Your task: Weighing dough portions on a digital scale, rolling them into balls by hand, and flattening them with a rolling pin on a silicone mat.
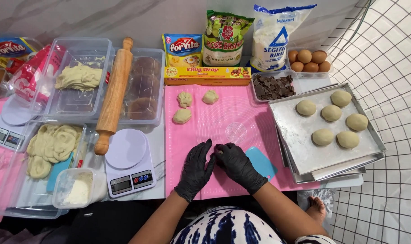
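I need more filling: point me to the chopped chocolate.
In the head view, the chocolate pieces sit in a clear tub at the pink mat's far right corner, between the egg tray and the baking tray.

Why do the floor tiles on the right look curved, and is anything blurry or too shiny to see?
Head view: the wide lens bends the tiled floor lines near the edge; lighting is even, shadows soft; the baking tray shows mild sheen, no harsh glare; the left hand and right hand in black gloves look sharp.

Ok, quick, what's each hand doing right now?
Left hand: cupped on the pink mat; contents hidden.
Right hand: cupped against the left; whether it holds anything cannot be told.
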